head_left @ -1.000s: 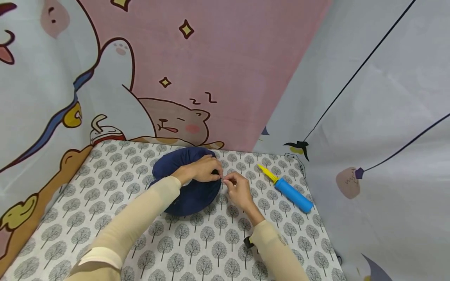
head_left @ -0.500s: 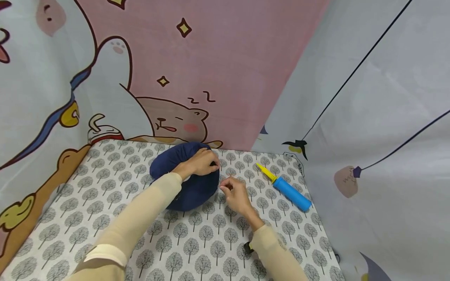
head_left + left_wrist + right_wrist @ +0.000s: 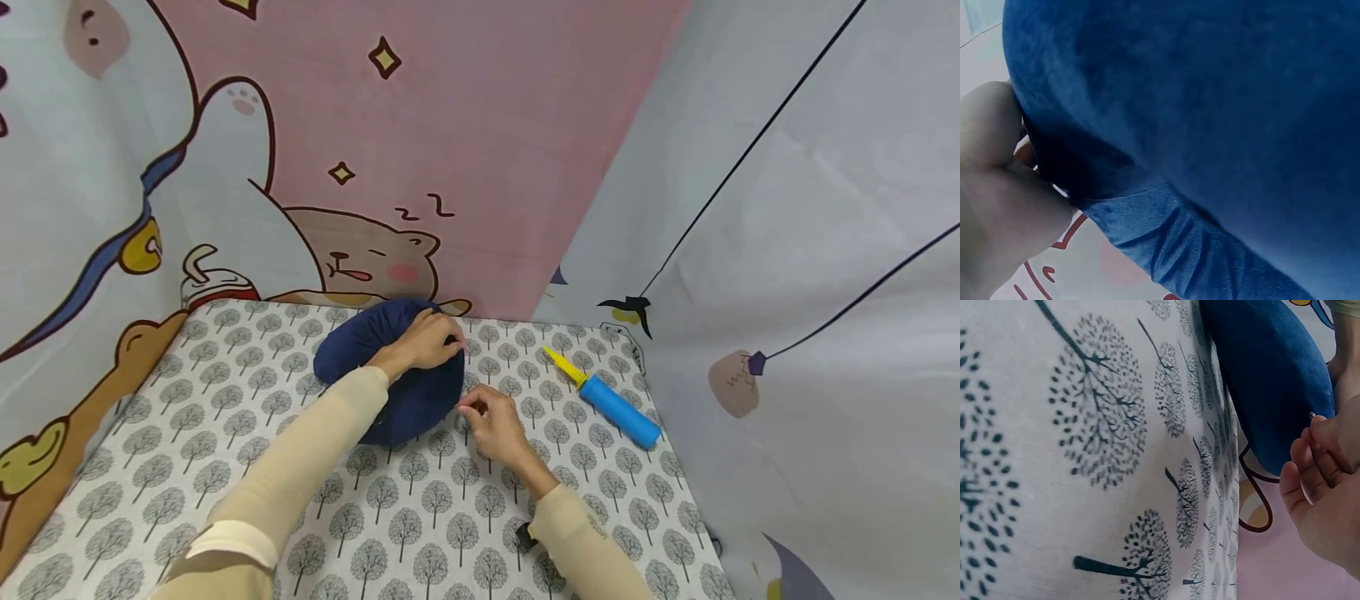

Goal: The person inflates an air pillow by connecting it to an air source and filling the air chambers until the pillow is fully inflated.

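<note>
A navy velvety neck pillow [image 3: 423, 400] lies toward the back of the table, filling much of the left wrist view. My left hand [image 3: 426, 340] reaches over it and pinches the fabric along its right edge. Lower on that same edge, the thumb and forefinger of my right hand [image 3: 495, 423] are pinched together. Close up in the right wrist view, a tiny metallic zipper pull [image 3: 1312, 415] shows at the thumb tip, against the pillow [image 3: 1272, 375]. The rest of the zipper is hidden or too small to make out.
Right of my hands lies a blue hand pump [image 3: 618, 410] with a yellow nozzle [image 3: 564, 365]. A tree-print cloth [image 3: 405, 533] covers the table, and printed curtains stand close behind it and on both sides.
My right hand has moved down along the pillow's right edge, away from the left hand. The left hand keeps its hold near the top as the pillow shifts slightly. The pump stays put.
</note>
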Action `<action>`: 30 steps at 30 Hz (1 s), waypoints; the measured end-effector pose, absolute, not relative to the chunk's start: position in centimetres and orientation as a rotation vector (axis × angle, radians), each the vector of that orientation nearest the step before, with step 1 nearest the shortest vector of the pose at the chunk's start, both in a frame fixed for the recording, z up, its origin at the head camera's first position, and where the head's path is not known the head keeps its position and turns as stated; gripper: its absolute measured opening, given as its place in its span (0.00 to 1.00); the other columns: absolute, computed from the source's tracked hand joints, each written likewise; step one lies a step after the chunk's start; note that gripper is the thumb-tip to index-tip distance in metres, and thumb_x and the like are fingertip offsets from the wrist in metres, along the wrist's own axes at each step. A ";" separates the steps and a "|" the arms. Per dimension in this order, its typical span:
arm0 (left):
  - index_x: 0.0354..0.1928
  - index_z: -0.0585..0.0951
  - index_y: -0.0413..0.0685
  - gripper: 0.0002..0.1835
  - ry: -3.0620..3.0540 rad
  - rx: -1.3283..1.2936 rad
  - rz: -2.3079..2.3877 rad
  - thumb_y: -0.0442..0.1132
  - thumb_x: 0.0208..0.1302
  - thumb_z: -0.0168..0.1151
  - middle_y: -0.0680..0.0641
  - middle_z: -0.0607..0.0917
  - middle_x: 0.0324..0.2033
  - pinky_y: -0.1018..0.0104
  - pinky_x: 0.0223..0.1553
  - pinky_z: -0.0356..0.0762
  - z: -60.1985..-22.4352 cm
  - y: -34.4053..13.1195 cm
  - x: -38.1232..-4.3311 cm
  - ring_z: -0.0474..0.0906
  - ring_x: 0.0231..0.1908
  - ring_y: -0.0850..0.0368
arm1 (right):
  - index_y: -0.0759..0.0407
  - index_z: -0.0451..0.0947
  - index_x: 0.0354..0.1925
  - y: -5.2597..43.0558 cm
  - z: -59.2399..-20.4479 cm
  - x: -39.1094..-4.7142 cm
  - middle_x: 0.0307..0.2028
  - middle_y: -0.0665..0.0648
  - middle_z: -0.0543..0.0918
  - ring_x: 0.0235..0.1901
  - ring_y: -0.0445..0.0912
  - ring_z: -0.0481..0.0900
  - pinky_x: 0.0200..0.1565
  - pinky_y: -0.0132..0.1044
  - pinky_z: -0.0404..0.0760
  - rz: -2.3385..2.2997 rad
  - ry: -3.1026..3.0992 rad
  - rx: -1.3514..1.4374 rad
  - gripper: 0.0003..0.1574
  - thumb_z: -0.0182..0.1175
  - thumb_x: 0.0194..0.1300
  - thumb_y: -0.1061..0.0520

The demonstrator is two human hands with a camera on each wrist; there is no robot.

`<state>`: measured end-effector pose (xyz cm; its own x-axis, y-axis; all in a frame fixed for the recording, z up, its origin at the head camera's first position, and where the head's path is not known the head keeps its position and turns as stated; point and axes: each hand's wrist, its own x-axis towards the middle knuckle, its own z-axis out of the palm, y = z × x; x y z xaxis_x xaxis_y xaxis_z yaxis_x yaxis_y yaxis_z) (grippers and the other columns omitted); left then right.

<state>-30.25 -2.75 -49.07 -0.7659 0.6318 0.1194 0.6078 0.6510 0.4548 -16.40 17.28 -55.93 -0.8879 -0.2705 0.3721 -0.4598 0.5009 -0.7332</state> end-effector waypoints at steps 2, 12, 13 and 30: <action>0.56 0.94 0.51 0.12 2.786 1.074 0.785 0.40 0.83 0.64 0.47 0.93 0.60 0.29 0.88 0.55 -50.8 -3.0 -31.6 0.84 0.69 0.41 | 0.59 0.88 0.43 17.3 -56.0 -16.4 0.39 0.56 0.91 0.33 0.39 0.83 0.38 0.31 0.84 1.335 -2.545 0.606 0.03 0.70 0.77 0.66; 0.81 0.79 0.54 0.30 2.652 1.146 0.888 0.58 0.87 0.60 0.43 0.78 0.81 0.40 0.81 0.74 -55.6 -6.7 -34.3 0.73 0.82 0.40 | 0.56 0.90 0.41 18.3 -57.3 -16.3 0.37 0.54 0.91 0.32 0.38 0.82 0.37 0.30 0.82 1.313 -2.631 0.475 0.04 0.73 0.75 0.65; 0.81 0.78 0.51 0.30 2.656 1.121 0.915 0.56 0.87 0.61 0.41 0.78 0.81 0.39 0.81 0.74 -54.2 -7.1 -33.3 0.74 0.81 0.39 | 0.56 0.90 0.41 18.4 -57.3 -16.3 0.37 0.54 0.91 0.33 0.39 0.83 0.38 0.30 0.83 1.300 -2.631 0.476 0.04 0.74 0.74 0.65; 0.86 0.67 0.39 0.39 2.875 0.625 0.964 0.55 0.86 0.61 0.26 0.63 0.85 0.19 0.80 0.62 -51.6 -18.3 -29.2 0.61 0.83 0.20 | 0.64 0.77 0.72 15.6 -57.3 -13.9 0.69 0.67 0.78 0.65 0.62 0.81 0.64 0.61 0.84 1.122 -2.582 0.538 0.39 0.77 0.73 0.48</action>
<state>-29.21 -18.32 -51.55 -0.9174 0.3891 0.0834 0.3608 0.7248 0.5869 -13.94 15.57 -57.34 -0.8931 -0.2257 0.3890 -0.4384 0.6299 -0.6411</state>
